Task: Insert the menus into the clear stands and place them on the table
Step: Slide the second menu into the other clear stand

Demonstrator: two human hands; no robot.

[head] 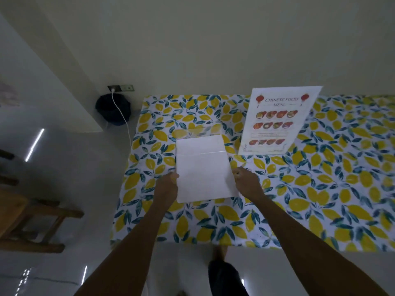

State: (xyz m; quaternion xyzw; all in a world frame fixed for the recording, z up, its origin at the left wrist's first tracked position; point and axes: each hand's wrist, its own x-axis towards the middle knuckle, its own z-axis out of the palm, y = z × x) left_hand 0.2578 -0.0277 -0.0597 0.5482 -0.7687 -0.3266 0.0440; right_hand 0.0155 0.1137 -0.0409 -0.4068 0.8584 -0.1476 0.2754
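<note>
Both hands hold one blank-backed white menu sheet (203,169) over the desk (320,189), which wears a lemon-print cloth. The left hand (168,184) pinches the sheet's left edge, fingers closed on the paper; the right hand (245,180) grips the right edge the same way. The sheet's far end sits partly inside a clear stand (196,131) lying near the desk's middle — a faint line across the paper marks the stand's edge, and the lemon pattern shows through the plastic beyond it. To the right, well apart from the hands, a second clear stand stands upright and already holds a printed Chinese food menu (277,120) with rows of dish pictures. Off the desk's left corner, a dark bin (112,112) stands on the floor with a white cable (121,116) draped past it.
</note>
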